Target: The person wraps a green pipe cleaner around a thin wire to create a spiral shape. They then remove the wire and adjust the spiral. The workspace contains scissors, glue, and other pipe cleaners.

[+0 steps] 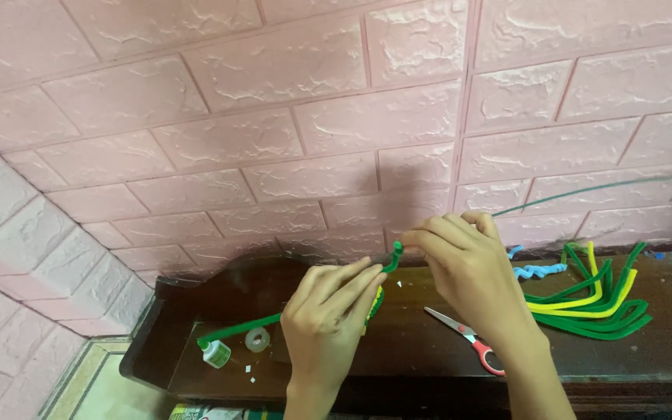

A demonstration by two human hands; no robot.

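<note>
Both hands are raised above a dark tabletop. A green pipe cleaner is pinched in the closed fingertips of the left hand; its curled tip stands up between the two hands, and its long tail is seen running down and left from under the palm. Something yellow and green is partly hidden behind the left fingers; what it is cannot be told. The right hand is closed too, fingers bent around a thin green wire, which is stretched up and to the right across the pink brick wall.

Just right of the right wrist, red-handled scissors are laid on the tabletop. Farther right, a bundle of green and yellow pipe cleaners is spread out, with a coiled blue one just beyond it, near the wall. Left of the left hand, a tape roll and a small green-capped bottle are set near the tail's end.
</note>
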